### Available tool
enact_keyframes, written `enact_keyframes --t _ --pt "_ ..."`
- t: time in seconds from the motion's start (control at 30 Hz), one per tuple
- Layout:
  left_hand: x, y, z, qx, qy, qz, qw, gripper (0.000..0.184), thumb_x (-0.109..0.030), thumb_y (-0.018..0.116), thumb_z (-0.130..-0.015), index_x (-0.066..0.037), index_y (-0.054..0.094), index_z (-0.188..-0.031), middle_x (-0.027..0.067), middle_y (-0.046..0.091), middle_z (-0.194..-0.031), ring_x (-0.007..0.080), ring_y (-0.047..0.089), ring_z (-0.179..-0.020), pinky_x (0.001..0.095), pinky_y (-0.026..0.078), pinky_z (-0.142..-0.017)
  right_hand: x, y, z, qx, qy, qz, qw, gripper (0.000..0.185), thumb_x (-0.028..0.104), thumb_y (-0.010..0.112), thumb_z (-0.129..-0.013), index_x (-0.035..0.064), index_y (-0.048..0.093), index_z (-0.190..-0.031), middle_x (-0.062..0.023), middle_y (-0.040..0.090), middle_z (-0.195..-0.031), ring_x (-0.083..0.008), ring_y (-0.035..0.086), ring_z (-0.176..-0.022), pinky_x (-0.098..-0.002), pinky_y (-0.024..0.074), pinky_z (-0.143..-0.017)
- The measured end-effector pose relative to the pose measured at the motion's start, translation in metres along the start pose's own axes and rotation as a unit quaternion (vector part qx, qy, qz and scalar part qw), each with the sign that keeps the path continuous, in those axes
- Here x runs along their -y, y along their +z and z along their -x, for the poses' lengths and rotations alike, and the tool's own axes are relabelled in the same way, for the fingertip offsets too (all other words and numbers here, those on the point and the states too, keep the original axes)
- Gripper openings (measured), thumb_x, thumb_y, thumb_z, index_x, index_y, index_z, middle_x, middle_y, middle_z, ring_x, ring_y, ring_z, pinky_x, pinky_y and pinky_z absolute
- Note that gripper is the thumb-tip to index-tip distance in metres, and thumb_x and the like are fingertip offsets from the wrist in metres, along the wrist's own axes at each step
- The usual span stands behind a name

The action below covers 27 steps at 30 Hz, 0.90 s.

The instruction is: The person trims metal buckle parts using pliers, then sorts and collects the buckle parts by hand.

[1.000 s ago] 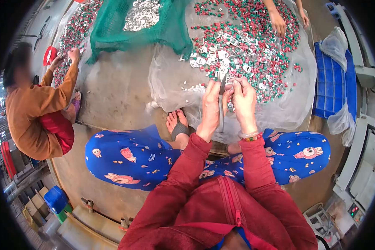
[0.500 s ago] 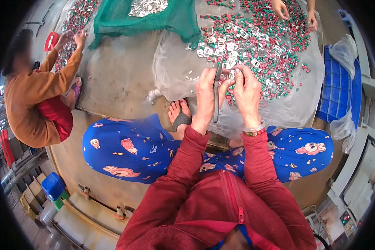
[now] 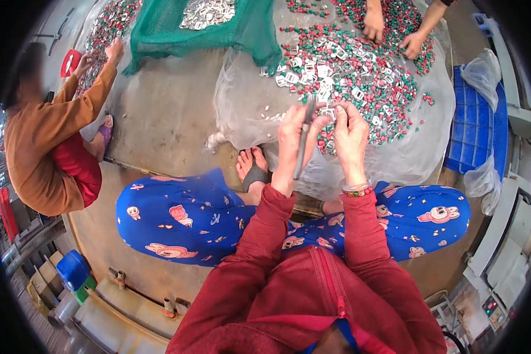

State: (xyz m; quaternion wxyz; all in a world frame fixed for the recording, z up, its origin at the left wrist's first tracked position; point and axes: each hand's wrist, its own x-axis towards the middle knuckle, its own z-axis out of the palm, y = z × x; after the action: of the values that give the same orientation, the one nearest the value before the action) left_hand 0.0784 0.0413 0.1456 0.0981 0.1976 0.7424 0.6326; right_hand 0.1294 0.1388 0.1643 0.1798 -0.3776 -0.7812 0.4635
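Note:
My left hand [image 3: 290,137] is closed around a long, thin dark tool [image 3: 303,141], which stands at a slant; whether it is a file or a knife I cannot tell. The thumb of that hand reaches toward a small silver metal buckle-like piece [image 3: 330,112]. My right hand [image 3: 351,138] pinches this piece between thumb and fingers. Just beyond both hands, more flat silver metal pieces [image 3: 323,85] lie spread among many small red and green stones [image 3: 389,88] on a translucent sheet [image 3: 242,100].
A green net [image 3: 209,40] at the back holds a heap of silver pieces [image 3: 205,13]. Another person's hands [image 3: 415,45] work in the stones at back right. A person in a brown top [image 3: 53,141] squats at left. A blue plastic crate [image 3: 472,127] stands at right.
The tool in my left hand has tilted and slid slightly downward. My right hand stays close to it. The other person's hands at back right have moved left and down into the stones.

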Motion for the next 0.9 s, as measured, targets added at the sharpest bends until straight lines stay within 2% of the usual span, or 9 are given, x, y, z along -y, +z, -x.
enact_keyframes --t 0.03,0.13,0.33,0.43,0.47,0.57,0.6,0.73,0.9 --pt "-0.002 0.002 0.002 0.027 0.008 -0.043 0.999 0.023 -0.007 0.070 -0.078 -0.002 0.066 -0.100 0.0048 0.056 -0.077 0.0133 0.054 -0.070 0.0268 0.043 -0.064 -0.002 -0.001 -0.003 0.001 -0.005 -0.008 1.000 0.018 0.011 0.047 -0.092 0.0006 0.062 -0.090 -0.0114 0.061 -0.069 -0.0155 0.056 -0.057 -0.0311 0.0445 -0.055" --pt "-0.002 0.009 0.006 0.004 0.010 -0.027 1.000 0.026 -0.006 0.072 -0.074 -0.003 0.066 -0.099 0.0063 0.054 -0.075 0.0173 0.055 -0.070 0.0288 0.043 -0.061 -0.006 0.000 -0.005 0.005 -0.011 -0.046 0.999 0.019 0.010 0.047 -0.092 -0.0016 0.061 -0.089 -0.0118 0.063 -0.071 -0.0156 0.058 -0.060 -0.0305 0.0459 -0.057" --pt "0.003 0.020 0.016 -0.035 0.105 -0.066 0.992 0.017 0.004 0.069 -0.072 -0.001 0.060 -0.086 0.0106 0.049 -0.077 0.0236 0.054 -0.070 0.0317 0.042 -0.058 -0.015 -0.001 -0.003 -0.006 0.017 -0.097 0.995 0.020 0.011 0.048 -0.092 -0.0031 0.062 -0.089 -0.0071 0.063 -0.072 -0.0111 0.057 -0.061 -0.0274 0.0453 -0.056" --pt "0.005 0.025 0.030 -0.003 0.129 -0.056 0.990 0.018 0.008 0.067 -0.071 0.000 0.057 -0.084 0.0107 0.047 -0.078 0.0238 0.053 -0.069 0.0318 0.042 -0.058 -0.018 -0.004 -0.006 0.011 0.063 -0.168 0.984 0.020 0.011 0.048 -0.092 -0.0026 0.062 -0.090 -0.0049 0.061 -0.070 -0.0096 0.055 -0.060 -0.0269 0.0445 -0.055" --pt "0.011 0.028 0.027 -0.038 0.159 -0.060 0.985 0.017 0.005 0.067 -0.073 -0.001 0.060 -0.087 0.0071 0.047 -0.078 0.0189 0.052 -0.069 0.0301 0.042 -0.058 -0.014 -0.005 -0.005 0.011 0.072 -0.172 0.982 0.019 0.012 0.049 -0.092 -0.0024 0.062 -0.091 -0.0027 0.059 -0.067 -0.0084 0.053 -0.057 -0.0267 0.0430 -0.052" --pt "0.009 0.029 0.020 -0.054 0.091 0.046 0.993 0.020 0.000 0.069 -0.076 -0.003 0.062 -0.094 0.0035 0.048 -0.078 0.0134 0.049 -0.067 0.0276 0.042 -0.058 -0.015 0.002 -0.006 -0.009 -0.004 -0.159 0.987 0.018 0.012 0.050 -0.092 -0.0017 0.061 -0.092 -0.0018 0.059 -0.066 -0.0081 0.053 -0.057 -0.0269 0.0425 -0.052" --pt "-0.005 0.023 0.017 -0.055 0.017 0.073 0.996 0.027 -0.005 0.072 -0.076 -0.004 0.062 -0.101 0.0017 0.048 -0.078 0.0103 0.048 -0.066 0.0259 0.042 -0.059 -0.004 -0.001 -0.003 0.002 0.009 -0.143 0.990 0.016 0.011 0.050 -0.092 -0.0002 0.061 -0.093 -0.0043 0.059 -0.065 -0.0100 0.053 -0.056 -0.0281 0.0421 -0.052" --pt "-0.006 0.009 0.004 -0.046 0.062 -0.014 0.997 0.032 -0.008 0.074 -0.074 -0.004 0.061 -0.103 0.0023 0.049 -0.079 0.0115 0.049 -0.066 0.0257 0.041 -0.059 0.004 0.000 0.004 -0.026 -0.081 -0.041 0.995 0.015 0.011 0.049 -0.093 0.0013 0.060 -0.091 -0.0098 0.058 -0.065 -0.0148 0.055 -0.054 -0.0303 0.0417 -0.051" --pt "-0.003 0.006 0.006 -0.064 0.121 -0.108 0.985 0.030 -0.007 0.073 -0.075 -0.004 0.061 -0.103 0.0093 0.051 -0.081 0.0224 0.054 -0.068 0.0321 0.044 -0.058 0.007 0.001 0.010 -0.020 -0.095 -0.018 0.995 0.015 0.010 0.049 -0.093 0.0010 0.061 -0.091 -0.0096 0.061 -0.067 -0.0140 0.056 -0.056 -0.0289 0.0427 -0.052"
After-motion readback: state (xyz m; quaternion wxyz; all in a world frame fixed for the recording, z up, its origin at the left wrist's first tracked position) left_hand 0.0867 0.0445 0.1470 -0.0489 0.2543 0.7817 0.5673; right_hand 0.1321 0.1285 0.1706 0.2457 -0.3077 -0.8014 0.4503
